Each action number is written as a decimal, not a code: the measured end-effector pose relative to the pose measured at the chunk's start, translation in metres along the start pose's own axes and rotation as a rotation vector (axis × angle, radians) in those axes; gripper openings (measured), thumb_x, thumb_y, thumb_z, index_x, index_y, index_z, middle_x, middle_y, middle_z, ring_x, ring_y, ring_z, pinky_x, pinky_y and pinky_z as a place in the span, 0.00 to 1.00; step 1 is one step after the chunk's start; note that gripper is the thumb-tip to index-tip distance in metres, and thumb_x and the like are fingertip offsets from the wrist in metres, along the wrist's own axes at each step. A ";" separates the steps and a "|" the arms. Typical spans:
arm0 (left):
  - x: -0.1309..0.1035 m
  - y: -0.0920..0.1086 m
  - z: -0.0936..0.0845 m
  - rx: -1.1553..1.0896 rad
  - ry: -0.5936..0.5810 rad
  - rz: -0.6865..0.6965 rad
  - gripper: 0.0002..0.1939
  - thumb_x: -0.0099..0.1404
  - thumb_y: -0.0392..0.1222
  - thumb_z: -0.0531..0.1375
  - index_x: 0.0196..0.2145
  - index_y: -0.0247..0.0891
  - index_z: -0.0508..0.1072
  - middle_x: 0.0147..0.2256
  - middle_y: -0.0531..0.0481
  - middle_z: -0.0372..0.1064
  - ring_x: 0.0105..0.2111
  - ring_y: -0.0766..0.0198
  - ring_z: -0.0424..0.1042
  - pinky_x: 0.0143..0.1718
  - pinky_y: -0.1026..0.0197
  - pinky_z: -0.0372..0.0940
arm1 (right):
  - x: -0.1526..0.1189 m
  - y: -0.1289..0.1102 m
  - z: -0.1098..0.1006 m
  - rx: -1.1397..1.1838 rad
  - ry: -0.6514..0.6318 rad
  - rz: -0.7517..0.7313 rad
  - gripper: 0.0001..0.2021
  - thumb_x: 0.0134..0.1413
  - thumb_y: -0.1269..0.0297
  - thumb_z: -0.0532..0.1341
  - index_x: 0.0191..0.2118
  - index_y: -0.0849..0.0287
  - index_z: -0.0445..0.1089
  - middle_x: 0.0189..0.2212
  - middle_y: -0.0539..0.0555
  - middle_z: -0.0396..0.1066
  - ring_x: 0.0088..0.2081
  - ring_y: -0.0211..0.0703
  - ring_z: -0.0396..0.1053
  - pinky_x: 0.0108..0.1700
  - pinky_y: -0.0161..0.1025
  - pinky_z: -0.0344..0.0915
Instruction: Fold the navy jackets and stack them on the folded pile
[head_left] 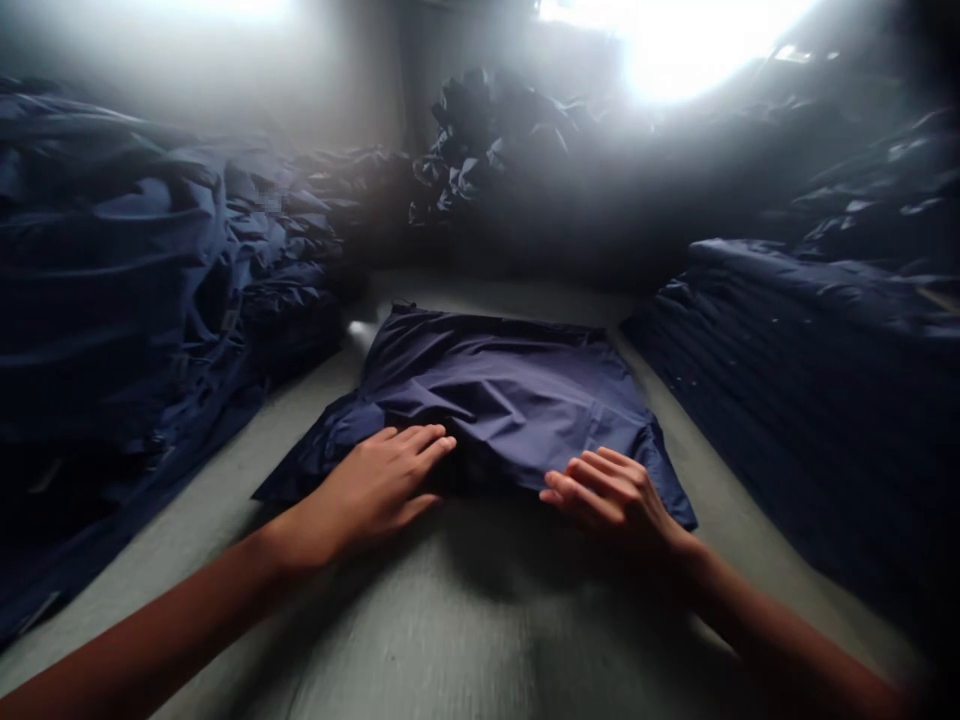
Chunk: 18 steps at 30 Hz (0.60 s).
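Observation:
A dark blue garment lies on the pale work surface in front of me, with its sides spreading out and some wrinkles across the middle. My left hand is at its near left edge, palm down, with the fingers extended and the thumb apart. At the near right edge is my right hand, its fingers bent and close together. Whether the right fingertips pinch the cloth is hard to make out.
Tall piles of dark blue cloth rise on the left. A long folded stack runs along the right side. Behind, a crumpled heap stands beneath bright, hazy light.

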<state>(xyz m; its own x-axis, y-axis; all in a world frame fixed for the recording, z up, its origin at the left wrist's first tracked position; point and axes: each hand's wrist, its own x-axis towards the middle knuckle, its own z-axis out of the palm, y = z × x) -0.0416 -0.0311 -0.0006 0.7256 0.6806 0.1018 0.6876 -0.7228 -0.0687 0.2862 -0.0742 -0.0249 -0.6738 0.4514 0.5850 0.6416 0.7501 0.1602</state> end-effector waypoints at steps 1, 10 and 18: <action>0.000 -0.006 0.004 -0.002 -0.004 0.009 0.33 0.67 0.46 0.67 0.66 0.38 0.64 0.66 0.36 0.64 0.62 0.45 0.68 0.60 0.44 0.65 | -0.003 -0.002 0.000 -0.010 -0.003 -0.019 0.03 0.69 0.67 0.63 0.45 0.59 0.73 0.29 0.49 0.71 0.30 0.39 0.66 0.36 0.40 0.60; -0.005 -0.028 0.004 0.081 0.174 -0.088 0.37 0.48 0.18 0.55 0.55 0.39 0.71 0.58 0.41 0.70 0.60 0.49 0.69 0.65 0.46 0.62 | -0.012 0.007 0.005 -0.245 -0.179 0.245 0.19 0.65 0.78 0.58 0.58 0.58 0.73 0.56 0.62 0.73 0.57 0.56 0.68 0.57 0.53 0.65; -0.010 -0.033 -0.007 -0.167 0.157 -0.219 0.26 0.65 0.26 0.53 0.58 0.42 0.68 0.49 0.47 0.78 0.46 0.55 0.80 0.48 0.53 0.71 | -0.004 0.021 -0.018 -0.116 -0.001 0.358 0.22 0.62 0.82 0.56 0.55 0.53 0.74 0.42 0.54 0.77 0.40 0.47 0.72 0.47 0.45 0.67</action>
<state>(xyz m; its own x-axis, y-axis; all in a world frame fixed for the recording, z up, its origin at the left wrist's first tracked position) -0.0718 -0.0145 0.0081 0.5385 0.8050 0.2491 0.8039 -0.5794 0.1344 0.3090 -0.0690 -0.0094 -0.3994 0.6759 0.6193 0.8739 0.4850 0.0343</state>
